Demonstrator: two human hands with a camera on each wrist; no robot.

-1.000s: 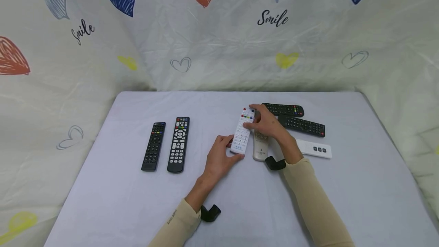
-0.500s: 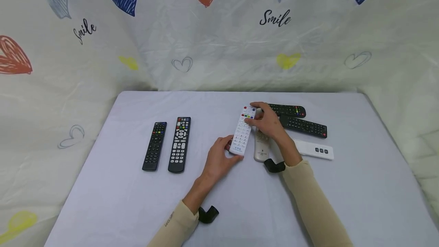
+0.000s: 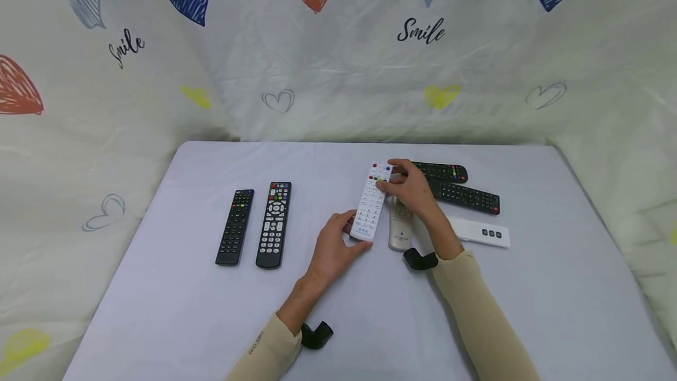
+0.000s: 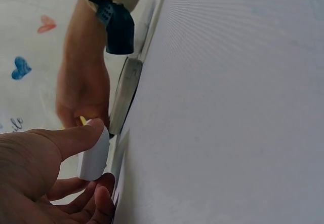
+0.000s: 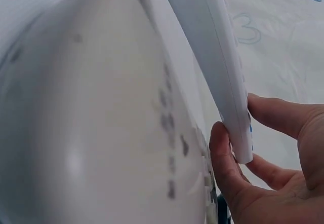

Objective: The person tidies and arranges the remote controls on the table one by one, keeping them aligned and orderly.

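Observation:
A white remote control [image 3: 369, 207] with small coloured buttons near its top is held between both hands. My left hand [image 3: 333, 249] holds its lower end, with the thumb at the near edge. In the left wrist view, the left thumb [image 4: 76, 140] lies on one face of the remote and fingers curl beneath. My right hand [image 3: 412, 188] pinches the upper end. The right wrist view shows the white remote [image 5: 215, 57] between right thumb and fingers, raised off the table. Just beside it lies a beige remote [image 3: 401, 231], partly hidden by the right hand.
Two black remotes, one slim [image 3: 235, 228] and one with larger pale buttons [image 3: 273, 225], lie side by side at left. On the right are two more black remotes [image 3: 441, 171] [image 3: 468, 196] and a white remote with few buttons [image 3: 481, 231]. A white cloth [image 3: 174, 310] covers the table.
The right thumb has shifted slightly upward along the white remote. Both hands and that remote have drifted a little to the left. The other remotes stay where they were.

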